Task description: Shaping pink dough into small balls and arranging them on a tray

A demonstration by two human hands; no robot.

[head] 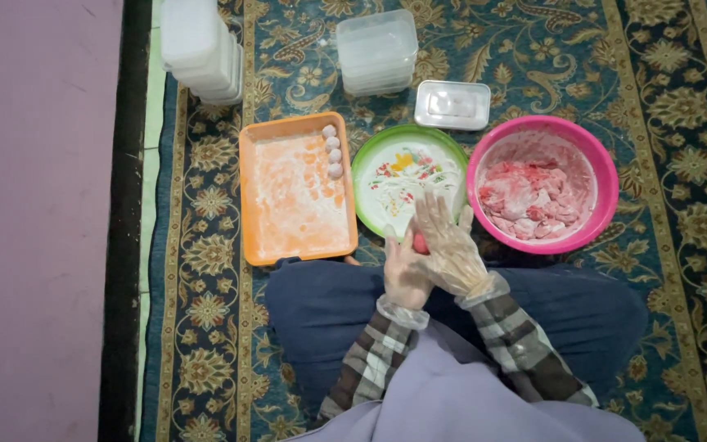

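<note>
Orange tray (265,213), floured, holds four pale balls (333,151) along its far right edge. Pink bowl (607,176) contains pink dough (529,199). Green plate (370,160) carries flour. Gloved left hand (403,270) and right hand (448,245) press a pink dough ball (420,243) between their palms, above the plate's near rim.

Soft, even indoor light, faint shadows, mild overall softness, slight glare on the stacked plastic containers (376,51).

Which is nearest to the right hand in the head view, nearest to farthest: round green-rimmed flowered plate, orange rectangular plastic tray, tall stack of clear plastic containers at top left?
Measured from the right hand:
1. Round green-rimmed flowered plate, just ahead, fingertips at its rim.
2. Orange rectangular plastic tray, farther to the left.
3. Tall stack of clear plastic containers, far top left.
</note>
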